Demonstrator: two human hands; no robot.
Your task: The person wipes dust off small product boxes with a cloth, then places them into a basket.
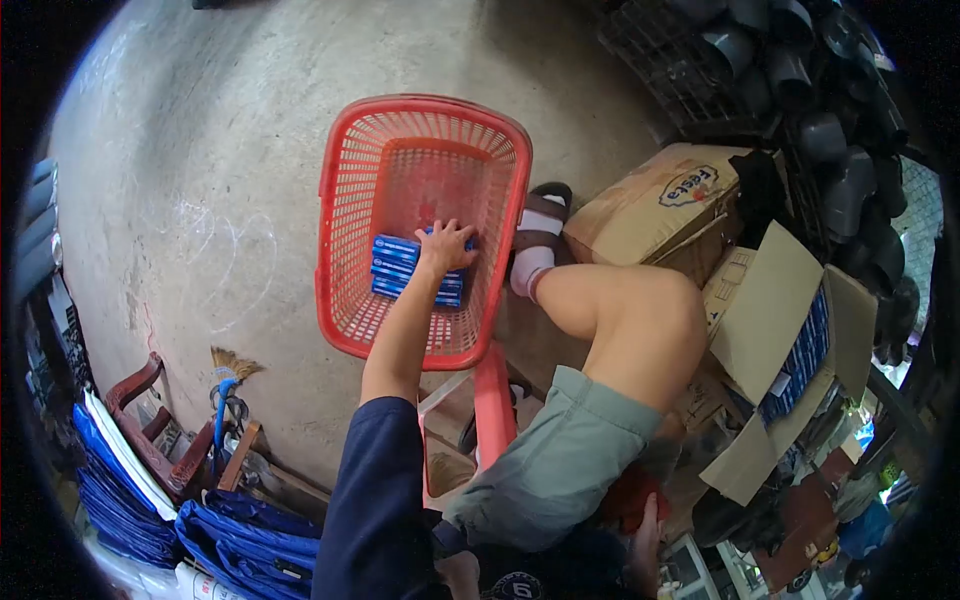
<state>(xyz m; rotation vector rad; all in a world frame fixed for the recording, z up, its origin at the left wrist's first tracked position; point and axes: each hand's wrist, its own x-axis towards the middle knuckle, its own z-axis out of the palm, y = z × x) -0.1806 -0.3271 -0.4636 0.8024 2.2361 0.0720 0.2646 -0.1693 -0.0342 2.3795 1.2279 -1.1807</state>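
Red basket [425,185] up front; flapped carton [762,325] to its right. Inside the basket I see stacked blue boxes [393,268], left hand [447,246] spread across them, grip unclear. Right hand [648,530], below-right of the basket: I can't tell its hold.

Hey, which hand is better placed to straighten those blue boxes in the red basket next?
Probably the left: the left hand is inside the red plastic basket, fingers spread over the small blue boxes. The right hand is outside it, down beside the shorts.
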